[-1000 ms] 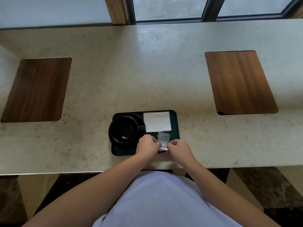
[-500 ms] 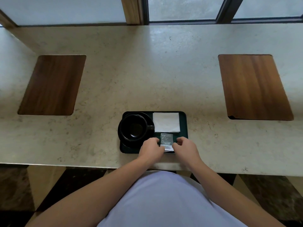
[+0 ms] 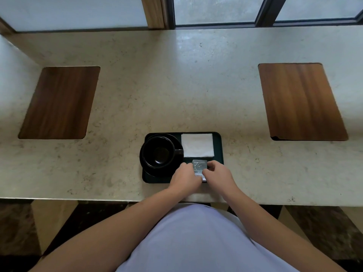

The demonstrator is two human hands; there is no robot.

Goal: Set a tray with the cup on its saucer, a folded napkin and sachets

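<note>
Both hands (image 3: 202, 176) pinching sachet (image 3: 199, 166), tray (image 3: 218, 154), napkin (image 3: 197, 145) beyond

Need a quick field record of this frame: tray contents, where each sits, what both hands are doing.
surface: beige stone counter
tray: dark rectangular tray, near the counter's front edge
cup: black ceramic cup upright on black saucer, tray's left half, handle pointing right
napkin: white folded napkin, far right part of tray, flat
sachets: silvery printed sachet, just below the napkin; count unclear
left hand: fingers at sachet's left edge
right hand: fingers at sachet's right edge
other: two inset wooden panels, bare
</note>
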